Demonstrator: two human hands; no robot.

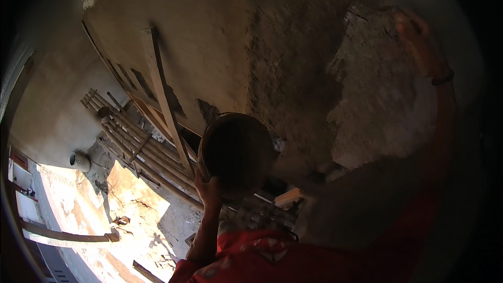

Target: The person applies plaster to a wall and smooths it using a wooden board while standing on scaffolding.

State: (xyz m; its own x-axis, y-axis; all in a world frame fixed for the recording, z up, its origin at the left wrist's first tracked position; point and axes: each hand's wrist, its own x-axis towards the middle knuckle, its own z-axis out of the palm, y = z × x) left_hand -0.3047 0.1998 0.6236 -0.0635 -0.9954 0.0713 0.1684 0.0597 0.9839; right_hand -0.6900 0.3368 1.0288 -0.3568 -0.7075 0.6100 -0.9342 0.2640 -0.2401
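A round, dark bowl-like pan (237,149) is held up in front of the wall by my left hand (209,191), whose fingers grip its lower left rim. Its inside is in deep shadow, so I cannot tell what it contains. High on the right, my right hand (416,36) is raised close to the wall with its fingers curled; a dark edge shows by the fingertips, too dim to name. Wet, rough mortar (298,52) covers the wall's middle strip. A paler, coarse patch of wall (374,84) lies beside it, below and left of my right hand.
A wooden plank (162,86) leans against the smooth plastered wall (204,36) on the left. Below it stretches a platform of bamboo poles (141,144). A bucket (79,161) stands on the floor at far left, near sunlit ground (133,194) with scattered debris.
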